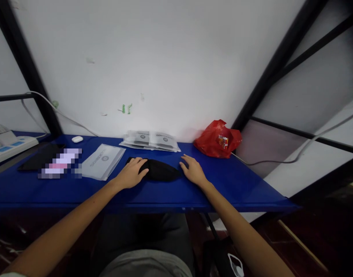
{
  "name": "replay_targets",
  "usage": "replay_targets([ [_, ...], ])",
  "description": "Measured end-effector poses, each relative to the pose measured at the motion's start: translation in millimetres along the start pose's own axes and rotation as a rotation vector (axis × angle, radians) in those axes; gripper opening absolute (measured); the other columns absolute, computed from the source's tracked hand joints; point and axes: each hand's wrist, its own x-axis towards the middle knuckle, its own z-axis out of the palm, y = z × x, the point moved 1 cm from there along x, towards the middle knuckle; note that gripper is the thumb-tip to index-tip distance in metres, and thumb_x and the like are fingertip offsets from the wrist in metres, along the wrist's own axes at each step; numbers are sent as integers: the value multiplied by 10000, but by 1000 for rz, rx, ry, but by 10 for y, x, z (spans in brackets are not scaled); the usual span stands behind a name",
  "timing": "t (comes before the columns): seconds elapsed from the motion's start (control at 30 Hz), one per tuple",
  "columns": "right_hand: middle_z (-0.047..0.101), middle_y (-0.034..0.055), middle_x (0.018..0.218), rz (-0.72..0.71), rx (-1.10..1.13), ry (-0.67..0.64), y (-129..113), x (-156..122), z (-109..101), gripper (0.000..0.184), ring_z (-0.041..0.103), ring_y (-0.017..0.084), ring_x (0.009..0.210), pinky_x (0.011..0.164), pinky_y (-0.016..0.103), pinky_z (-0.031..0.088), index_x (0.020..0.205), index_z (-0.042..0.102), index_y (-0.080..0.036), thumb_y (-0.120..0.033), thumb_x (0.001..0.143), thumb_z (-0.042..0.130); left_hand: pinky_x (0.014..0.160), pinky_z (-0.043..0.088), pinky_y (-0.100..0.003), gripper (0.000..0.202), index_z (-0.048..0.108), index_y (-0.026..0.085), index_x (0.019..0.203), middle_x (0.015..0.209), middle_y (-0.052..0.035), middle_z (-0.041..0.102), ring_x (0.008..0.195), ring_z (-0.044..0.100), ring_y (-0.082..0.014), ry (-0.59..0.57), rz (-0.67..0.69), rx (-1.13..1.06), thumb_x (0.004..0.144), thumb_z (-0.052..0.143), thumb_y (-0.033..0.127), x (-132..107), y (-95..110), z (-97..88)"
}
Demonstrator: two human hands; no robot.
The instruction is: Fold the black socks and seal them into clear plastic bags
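Observation:
A flat black cloth item (162,171), narrowing at its right end, lies across the blue table (165,194); its exact kind is unclear. My left hand (133,172) rests on its left end, fingers stretched out and palm down, covering that part. Just past the right tip of the cloth, my right hand (193,169) lies on the table with fingers apart, holding nothing. To the left of my left hand is a frosted zip bag (103,161) with dark printing. Behind the cloth, several similar frosted bags (150,140) with dark contents lie against the wall.
A red plastic bag (213,140) with a small packet inside stands at the back right. On the left are a white earbud case (77,139), a blurred-out phone-like object (61,163), a dark flat object (35,157) and a white power strip (16,148). Black frame posts flank the table.

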Motion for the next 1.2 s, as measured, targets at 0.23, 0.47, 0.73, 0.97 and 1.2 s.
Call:
replay_targets([
  [0.23,476,104,1383,-425,147,-50,-1032,-99,-61,396,427,248,1280,1058,478,344,1265,544,-226,-366,903,463,981,390,-401,367,513,144,1205,1178,-108,559,1134,483,-255,174,-147,111,903,406,322,-90,-49,-205],
  [0.47,458,117,1397,-460,139,-226,-1188,-39,109,354,395,274,1308,1072,516,298,1175,626,-230,-389,919,441,947,405,-400,460,499,113,1217,1185,-147,566,1154,492,-293,44,-376,145,873,433,410,-228,-120,-236],
  [0.73,441,135,1406,-394,176,-325,-1071,-62,173,389,371,275,1323,1077,517,280,1198,615,-225,-406,933,395,679,456,-339,454,617,152,816,845,-129,672,847,634,-290,-50,-572,-20,810,433,567,-164,-186,-246],
  [0.97,420,121,1424,-422,194,-345,-1086,-54,139,418,348,270,1338,1085,521,263,1236,582,-228,-412,947,343,645,445,-269,178,555,178,809,853,-69,670,803,635,-213,17,-609,-184,719,593,326,28,-145,-221],
  [1.2,520,119,1340,-179,194,-106,-586,-7,-136,414,446,240,1264,1067,459,333,1202,603,-178,-388,937,363,634,436,-339,138,516,208,900,843,-59,633,817,608,-260,213,-523,162,764,514,226,95,-8,-502],
])
